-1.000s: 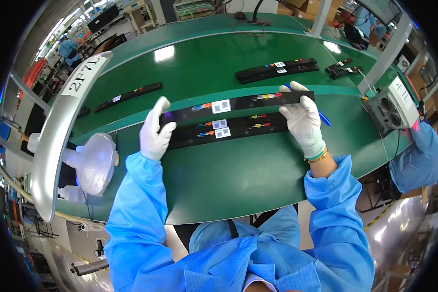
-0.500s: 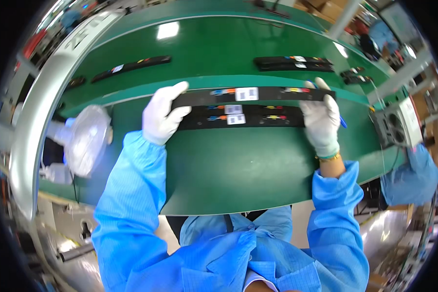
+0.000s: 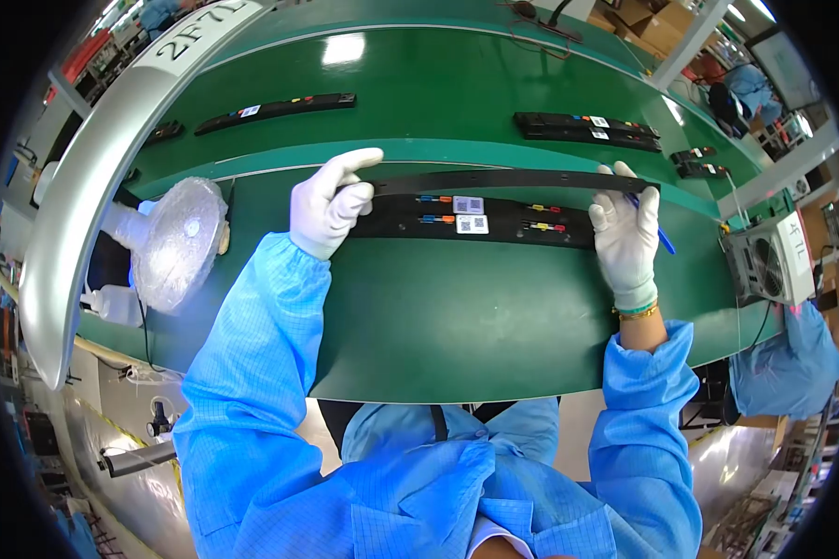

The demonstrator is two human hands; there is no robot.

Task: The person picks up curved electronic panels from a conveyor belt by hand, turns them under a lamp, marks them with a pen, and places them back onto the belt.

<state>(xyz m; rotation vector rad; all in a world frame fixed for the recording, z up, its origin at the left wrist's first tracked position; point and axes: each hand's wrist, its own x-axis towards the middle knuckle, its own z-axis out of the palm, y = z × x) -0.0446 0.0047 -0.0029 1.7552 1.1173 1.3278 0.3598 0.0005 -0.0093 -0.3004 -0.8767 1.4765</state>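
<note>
My left hand (image 3: 326,203), in a white glove, pinches the left end of a long black bar (image 3: 503,179). My white-gloved right hand (image 3: 626,228) grips the other end of it. The bar is held level above the bench, its plain narrow side facing me. A blue pen (image 3: 665,240) sticks out from my right hand. Below the held bar, two more black bars (image 3: 410,229) lie side by side on the green bench, with white code labels (image 3: 473,224) and small orange, blue, red and yellow connectors. Their ends are partly hidden by my hands.
Across the green conveyor (image 3: 419,102) lie a black bar (image 3: 280,112) at left and a pair (image 3: 587,130) at right. A plastic-wrapped fan (image 3: 182,244) stands left, under a silver lamp arm (image 3: 75,224). At right is a white box with a fan grille (image 3: 772,256).
My hands have turned the held bar, so its label and coloured connectors no longer face me. The whole view has shifted slightly. Both hands keep hold of the ends.
</note>
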